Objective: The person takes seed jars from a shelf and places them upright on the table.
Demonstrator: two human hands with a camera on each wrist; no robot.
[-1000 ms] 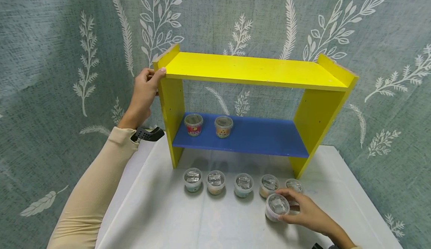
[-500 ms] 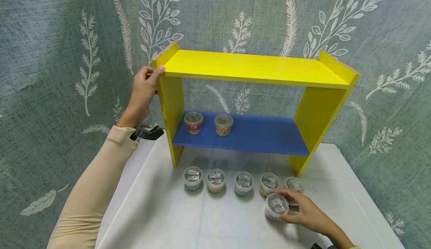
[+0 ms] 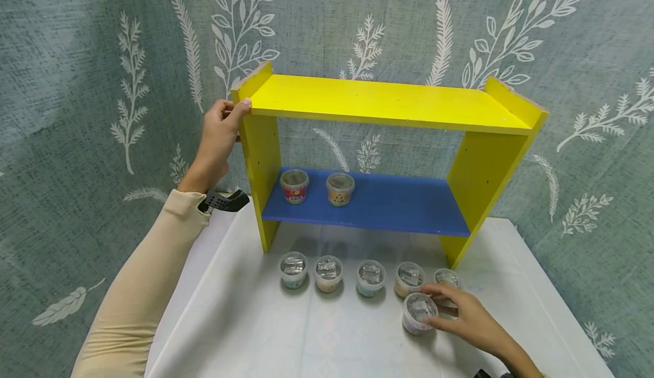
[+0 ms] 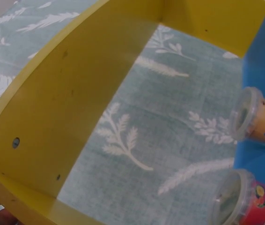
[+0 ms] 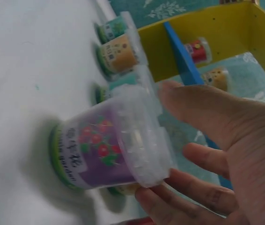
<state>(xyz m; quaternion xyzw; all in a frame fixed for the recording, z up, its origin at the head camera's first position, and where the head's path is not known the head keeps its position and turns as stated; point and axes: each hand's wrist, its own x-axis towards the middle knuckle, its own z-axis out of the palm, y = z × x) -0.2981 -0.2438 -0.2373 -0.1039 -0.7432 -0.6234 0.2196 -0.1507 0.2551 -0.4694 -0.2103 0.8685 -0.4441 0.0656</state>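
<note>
My left hand [image 3: 217,139] grips the upper left corner of the yellow-and-blue shelf [image 3: 388,103], thumb over the front edge. Only a bit of its fingers [image 4: 1,216] shows in the left wrist view. My right hand [image 3: 465,315] is spread loosely around a small lidded plastic cup [image 5: 95,150] with a purple flower label, standing upright on the white table. In the right wrist view the thumb [image 5: 184,96] looks clear of the lid, while fingertips [image 5: 153,199] are close to its lower rim; whether they touch I cannot tell.
A red-labelled cup [image 3: 294,188] and an orange-labelled cup [image 3: 339,189] stand on the blue board [image 3: 403,202]. Several lidded cups, including a teal one [image 3: 293,270], stand in a row on the white table [image 3: 286,338] before the shelf. A patterned cloth [image 3: 76,83] hangs behind.
The right hand has loosened slightly, its thumb and fingers easing away from the purple-labelled cup, which stays in place. My left hand keeps its hold on the shelf.
</note>
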